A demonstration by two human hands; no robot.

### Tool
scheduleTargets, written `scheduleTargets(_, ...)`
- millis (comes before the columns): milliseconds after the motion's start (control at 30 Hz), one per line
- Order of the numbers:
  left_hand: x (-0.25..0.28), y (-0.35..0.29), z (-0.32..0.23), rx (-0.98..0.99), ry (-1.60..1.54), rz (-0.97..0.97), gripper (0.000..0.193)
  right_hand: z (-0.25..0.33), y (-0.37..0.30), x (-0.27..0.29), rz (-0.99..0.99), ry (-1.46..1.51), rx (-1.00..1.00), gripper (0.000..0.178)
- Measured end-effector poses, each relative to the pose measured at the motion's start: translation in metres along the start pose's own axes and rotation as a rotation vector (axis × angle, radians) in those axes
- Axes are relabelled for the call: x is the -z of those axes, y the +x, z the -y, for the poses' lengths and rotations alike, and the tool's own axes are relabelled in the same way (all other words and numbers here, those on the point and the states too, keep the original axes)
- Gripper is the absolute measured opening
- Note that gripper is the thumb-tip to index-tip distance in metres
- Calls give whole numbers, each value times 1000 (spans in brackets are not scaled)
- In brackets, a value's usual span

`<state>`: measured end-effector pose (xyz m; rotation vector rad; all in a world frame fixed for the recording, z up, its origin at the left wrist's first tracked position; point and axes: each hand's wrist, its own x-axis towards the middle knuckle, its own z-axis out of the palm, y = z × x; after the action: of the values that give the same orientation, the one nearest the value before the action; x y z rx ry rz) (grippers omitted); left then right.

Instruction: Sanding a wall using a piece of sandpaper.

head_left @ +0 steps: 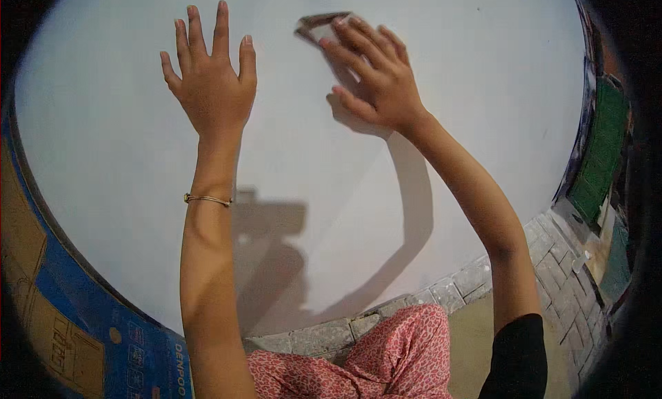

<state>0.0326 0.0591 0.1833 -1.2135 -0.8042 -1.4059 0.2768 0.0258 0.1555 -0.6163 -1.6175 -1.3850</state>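
A large smooth white surface [303, 151] fills most of the head view. My left hand [214, 82] lies flat against it at the upper left, fingers spread, holding nothing. To the right, my right hand [379, 71] is slightly blurred. Its fingers press a thin, flat piece, pale with dark brown edges [318, 24], against the white surface. The piece pokes out past the fingertips at the upper left; my palm and fingers hide the rest, and its material cannot be made out. My right thumb stands apart from the fingers.
Grey paving blocks [324, 335] run along the surface's near edge, close to my patterned trousers [407, 344]. Blue and brown printed cardboard [76, 316] lies at the lower left. A green mat-like piece [601, 147] and pale scraps [607, 251] are at the right edge.
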Motion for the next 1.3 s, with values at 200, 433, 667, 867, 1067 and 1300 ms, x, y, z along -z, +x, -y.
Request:
scheduleTargets(200, -1, 2, -3, 10, -11, -7, 51, -8, -10, -7, -95, -94, -151, 47)
scheduleTargets(433, 4, 4, -1, 14, -8, 0, 50, 13, -19, 9, 113, 57, 73, 51)
scheduleTargets(667, 3, 1, 0, -9, -10, -24, 50, 27, -36, 8, 186, 99, 56, 50)
scheduleTargets(867, 1, 2, -1, -6, -2, -12, 51, 25, -41, 9, 87, 40, -160, 48)
scheduleTargets(1067, 1, 2, -1, -9, -3, -2, 51, 18, -45, 6, 74, -36, -140, 51)
scheduleTargets(1300, 0, 1, -1, -6, -13, -11, 50, 29, -55, 13, 273, 110, 224, 47)
